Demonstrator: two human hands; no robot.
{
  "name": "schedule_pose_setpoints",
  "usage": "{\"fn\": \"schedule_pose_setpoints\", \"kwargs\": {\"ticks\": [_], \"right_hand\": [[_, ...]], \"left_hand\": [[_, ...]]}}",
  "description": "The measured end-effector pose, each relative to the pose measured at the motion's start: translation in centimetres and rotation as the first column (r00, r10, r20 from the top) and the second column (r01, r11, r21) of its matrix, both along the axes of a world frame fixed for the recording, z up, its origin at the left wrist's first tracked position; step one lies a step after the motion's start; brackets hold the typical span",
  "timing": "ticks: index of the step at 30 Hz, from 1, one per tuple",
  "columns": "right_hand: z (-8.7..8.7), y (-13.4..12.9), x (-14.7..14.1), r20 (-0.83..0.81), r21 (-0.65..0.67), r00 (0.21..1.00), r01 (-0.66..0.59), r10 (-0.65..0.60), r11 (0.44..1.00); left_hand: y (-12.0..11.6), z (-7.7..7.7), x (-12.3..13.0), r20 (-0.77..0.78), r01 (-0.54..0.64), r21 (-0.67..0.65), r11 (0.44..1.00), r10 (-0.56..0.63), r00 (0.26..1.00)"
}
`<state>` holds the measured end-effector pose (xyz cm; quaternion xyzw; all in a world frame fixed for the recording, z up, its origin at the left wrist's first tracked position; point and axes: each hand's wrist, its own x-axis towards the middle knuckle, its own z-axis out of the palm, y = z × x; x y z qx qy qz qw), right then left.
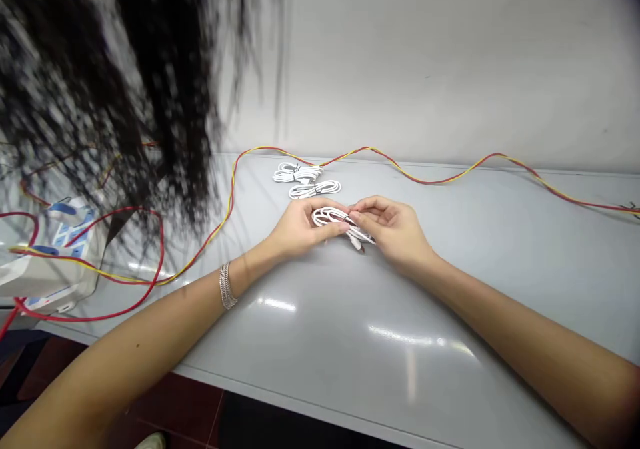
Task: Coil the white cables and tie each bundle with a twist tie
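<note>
The left grip (297, 229) and right grip (393, 232) held a white cable coil (330, 217) over the middle of the surface (450, 275).

The left was half closed, cupping the coil's near side, while the right pinched its middle between the fingertips. Two more white coils (297, 174) lay just beyond the hands, and a red-and-yellow wire (430, 182) ran behind them. A bracelet (226, 285) circled the left wrist.

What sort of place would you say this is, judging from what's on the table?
It looks like a small electrical or cable workshop, though I can't be certain. Bundled white cables lie on a grey workbench, a long red-and-yellow wire runs across it, and a white-and-blue plastic device sits at the left.
</note>
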<state>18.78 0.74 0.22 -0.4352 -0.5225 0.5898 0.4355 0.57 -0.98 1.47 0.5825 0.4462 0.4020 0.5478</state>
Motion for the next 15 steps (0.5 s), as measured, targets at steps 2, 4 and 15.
{"fn": "schedule_pose_setpoints", "kwargs": {"ticks": [2, 4, 15], "right_hand": [[-0.07, 0.13, 0.08, -0.024, 0.024, 1.000, -0.002, 0.003, 1.000], [-0.06, 0.16, 0.13, -0.057, 0.030, 0.998, -0.009, 0.011, 1.000], [0.40, -0.03, 0.10, -0.120, -0.065, 0.991, -0.061, 0.053, 0.996]], "left_hand": [[0.14, -0.01, 0.04, 0.160, 0.054, -0.099, 0.994, -0.038, 0.986], [0.25, -0.18, 0.14, 0.277, 0.090, -0.152, 0.984, -0.045, 0.960], [0.32, -0.64, 0.26, 0.289, 0.042, -0.162, 0.986, 0.007, 0.957]]}}
